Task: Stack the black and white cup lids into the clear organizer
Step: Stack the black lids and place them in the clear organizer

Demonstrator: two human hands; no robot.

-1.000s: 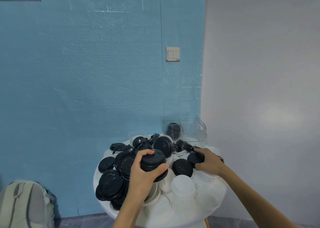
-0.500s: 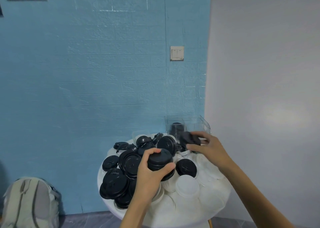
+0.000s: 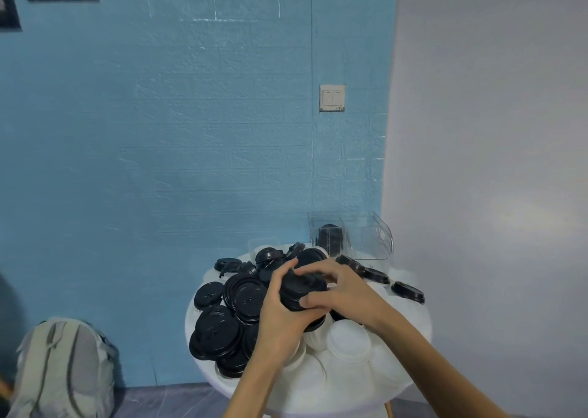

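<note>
A stack of black lids (image 3: 302, 290) sits between both my hands above the pile. My left hand (image 3: 281, 316) grips the stack from the left and below. My right hand (image 3: 342, 290) curls over its top and right side, thumb against the stack's front. Loose black lids (image 3: 219, 325) cover the left of the round white table (image 3: 366, 395); white lids (image 3: 348, 343) lie on the right. The clear organizer (image 3: 370, 242) stands at the table's far edge with black lids (image 3: 329, 238) in its left compartment.
Three more black lids (image 3: 407, 291) lie at the table's right rim near the grey wall. A grey backpack (image 3: 63, 370) leans on the floor at the lower left. The blue wall is directly behind the table.
My right hand came back from near the organizer with a black lid and now sits on top of the stack that my left hand holds.
</note>
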